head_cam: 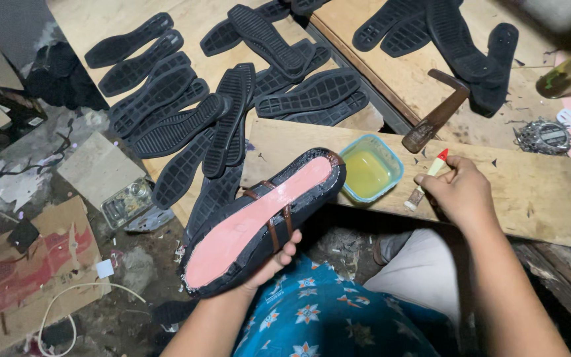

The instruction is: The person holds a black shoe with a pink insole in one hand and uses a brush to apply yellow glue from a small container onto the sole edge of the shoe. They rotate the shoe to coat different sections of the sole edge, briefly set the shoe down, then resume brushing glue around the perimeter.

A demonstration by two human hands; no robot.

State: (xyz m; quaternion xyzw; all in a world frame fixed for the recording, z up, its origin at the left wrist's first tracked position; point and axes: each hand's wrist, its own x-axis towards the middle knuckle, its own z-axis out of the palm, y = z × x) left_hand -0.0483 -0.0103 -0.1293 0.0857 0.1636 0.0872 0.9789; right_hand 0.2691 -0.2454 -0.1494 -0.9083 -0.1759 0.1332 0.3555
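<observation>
The left hand [269, 264] grips a lasted shoe [262, 218] sole-up over the lap, its pink insole bottom apparently not yet glued, while the right hand [457, 192] pinches a brush [429, 177] beside the glue tub [371, 168], black outsoles [186, 112] waiting

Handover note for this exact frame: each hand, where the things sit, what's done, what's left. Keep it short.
Left hand: holds the black shoe upper with the pink insole board from beneath, bottom side up, brown straps across its middle.
Right hand: grips a small red-tipped brush, bristle end down, beside the blue-rimmed tub of yellowish glue on the wooden plank.
Black rubber outsoles lie spread on the board behind; a hammer rests past the tub.
Done: upper lasted onto the insole.
Left: no outsole on this shoe yet; whether glue is already on the pink surface cannot be told.
</observation>
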